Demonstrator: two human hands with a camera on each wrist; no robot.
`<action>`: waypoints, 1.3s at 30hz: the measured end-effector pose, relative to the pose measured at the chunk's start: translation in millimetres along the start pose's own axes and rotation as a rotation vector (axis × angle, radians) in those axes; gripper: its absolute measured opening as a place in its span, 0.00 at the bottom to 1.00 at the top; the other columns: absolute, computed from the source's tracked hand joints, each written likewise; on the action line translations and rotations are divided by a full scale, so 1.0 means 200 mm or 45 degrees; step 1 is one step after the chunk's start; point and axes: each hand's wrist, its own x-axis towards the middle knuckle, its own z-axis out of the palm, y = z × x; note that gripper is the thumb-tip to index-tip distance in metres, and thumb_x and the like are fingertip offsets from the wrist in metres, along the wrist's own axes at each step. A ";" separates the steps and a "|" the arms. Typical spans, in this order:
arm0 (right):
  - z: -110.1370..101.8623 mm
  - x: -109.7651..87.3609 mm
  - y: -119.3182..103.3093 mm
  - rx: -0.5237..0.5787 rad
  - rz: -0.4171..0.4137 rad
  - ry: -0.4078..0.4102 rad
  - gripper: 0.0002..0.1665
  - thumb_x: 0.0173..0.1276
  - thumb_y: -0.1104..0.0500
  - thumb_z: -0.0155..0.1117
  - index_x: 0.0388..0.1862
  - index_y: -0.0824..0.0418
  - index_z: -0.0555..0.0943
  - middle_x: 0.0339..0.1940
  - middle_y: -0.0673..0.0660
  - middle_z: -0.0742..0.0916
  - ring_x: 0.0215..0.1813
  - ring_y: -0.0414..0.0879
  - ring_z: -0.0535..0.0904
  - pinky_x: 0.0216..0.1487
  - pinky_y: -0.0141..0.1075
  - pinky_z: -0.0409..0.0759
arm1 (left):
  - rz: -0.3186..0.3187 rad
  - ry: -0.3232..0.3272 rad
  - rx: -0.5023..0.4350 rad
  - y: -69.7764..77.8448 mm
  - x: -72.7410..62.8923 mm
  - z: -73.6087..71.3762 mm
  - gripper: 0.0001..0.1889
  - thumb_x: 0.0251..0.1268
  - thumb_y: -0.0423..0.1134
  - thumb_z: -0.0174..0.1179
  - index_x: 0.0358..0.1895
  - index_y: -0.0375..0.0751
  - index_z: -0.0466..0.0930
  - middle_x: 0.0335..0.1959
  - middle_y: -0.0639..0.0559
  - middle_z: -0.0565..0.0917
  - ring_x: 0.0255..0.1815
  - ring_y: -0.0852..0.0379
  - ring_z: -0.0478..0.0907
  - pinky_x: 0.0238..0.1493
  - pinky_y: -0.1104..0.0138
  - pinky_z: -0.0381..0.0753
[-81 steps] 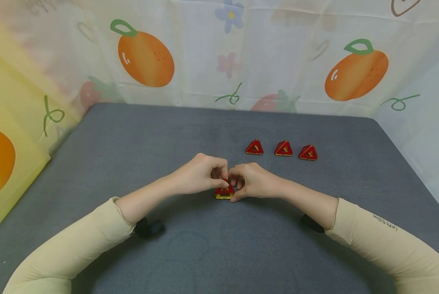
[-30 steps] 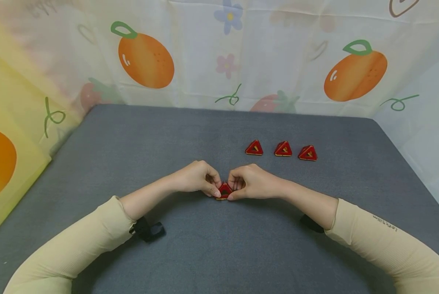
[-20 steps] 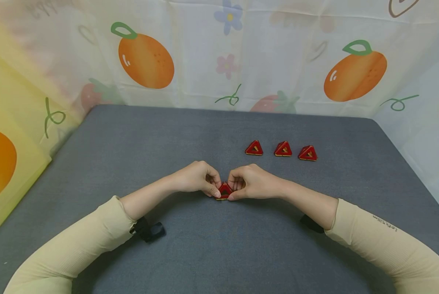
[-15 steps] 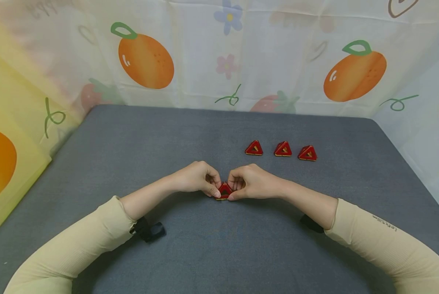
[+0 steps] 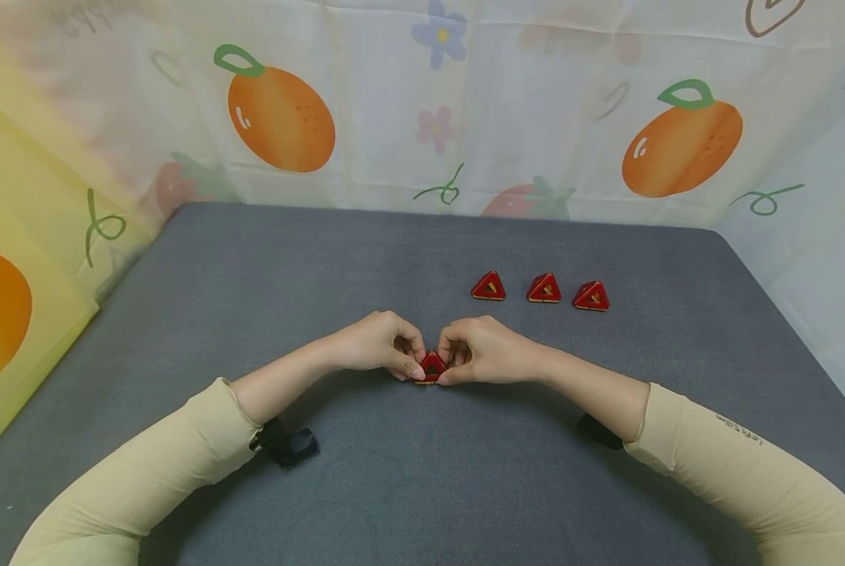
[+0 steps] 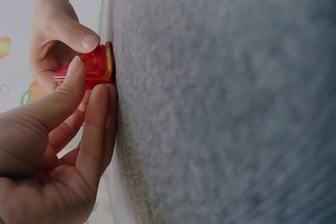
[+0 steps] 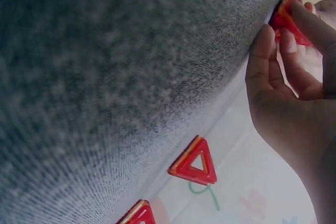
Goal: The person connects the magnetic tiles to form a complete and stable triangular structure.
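A small red pyramid of triangular magnetic tiles (image 5: 432, 366) stands on the grey table, its open-centred front face leaning back. My left hand (image 5: 378, 343) pinches its left side between thumb and fingers. From the other side my right hand (image 5: 496, 350) pinches it, thumb low at the front corner. In the left wrist view the pyramid (image 6: 97, 67) rests with its yellowish-edged base against the cloth, and both hands touch it. The right wrist view shows the pyramid (image 7: 286, 22) partly hidden behind the fingers of the right hand (image 7: 286, 95).
Three similar red pyramids stand in a row farther back to the right: the left one (image 5: 489, 286), the middle one (image 5: 544, 288) and the right one (image 5: 591, 296). A fruit-patterned curtain (image 5: 380, 102) hangs behind the table (image 5: 408, 487).
Since the oldest frame my left hand has come down to the pyramid's left side, and the red front face has tilted up over the yellow-edged base. Over the last second both hands stay still.
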 end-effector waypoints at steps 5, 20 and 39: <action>-0.03 0.02 0.00 -0.009 0.063 0.076 0.11 0.59 0.54 0.75 0.33 0.54 0.80 0.32 0.51 0.84 0.30 0.35 0.80 0.31 0.29 0.78 | 0.022 0.045 0.080 0.02 0.00 -0.04 0.06 0.61 0.37 0.69 0.35 0.40 0.82 0.30 0.52 0.87 0.31 0.63 0.83 0.39 0.69 0.85; -0.21 0.23 0.04 0.001 0.242 0.495 0.12 0.61 0.57 0.74 0.42 0.59 0.85 0.37 0.57 0.90 0.36 0.45 0.86 0.36 0.35 0.82 | -0.083 0.460 -0.011 0.06 0.15 -0.27 0.11 0.66 0.39 0.65 0.46 0.36 0.83 0.48 0.42 0.85 0.49 0.47 0.87 0.55 0.55 0.84; -0.22 0.39 0.10 -0.009 0.417 0.394 0.10 0.64 0.59 0.71 0.42 0.62 0.87 0.39 0.58 0.91 0.38 0.48 0.86 0.36 0.34 0.82 | -0.184 0.536 0.114 -0.09 0.28 -0.31 0.12 0.63 0.40 0.68 0.46 0.38 0.85 0.49 0.42 0.87 0.53 0.48 0.78 0.52 0.59 0.77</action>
